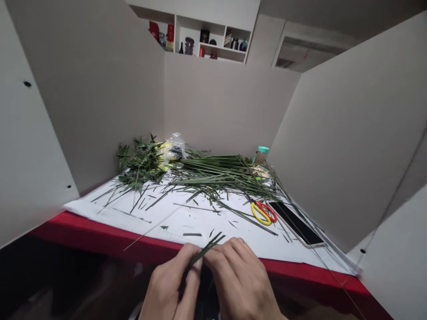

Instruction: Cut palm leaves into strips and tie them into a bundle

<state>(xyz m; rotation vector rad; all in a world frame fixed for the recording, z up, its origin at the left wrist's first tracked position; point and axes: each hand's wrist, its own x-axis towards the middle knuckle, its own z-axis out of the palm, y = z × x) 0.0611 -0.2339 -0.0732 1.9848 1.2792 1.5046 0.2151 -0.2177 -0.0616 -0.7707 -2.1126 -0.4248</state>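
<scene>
My left hand (170, 284) and my right hand (242, 278) meet at the bottom centre, just in front of the table's red edge (100, 238). Both pinch narrow green leaf strips (208, 246) whose free ends stick up and to the right between the fingers. The fingers of both hands are curled closed around the strips. A large pile of long green leaves (213, 175) lies farther back on the white sheet (133, 213).
Scissors with a yellow and a red handle (263, 212) lie right of centre, next to a dark phone (296, 224). A teal-lidded jar (260, 155) and a clear plastic bag (173, 149) sit at the back. Grey panels wall in the table on three sides.
</scene>
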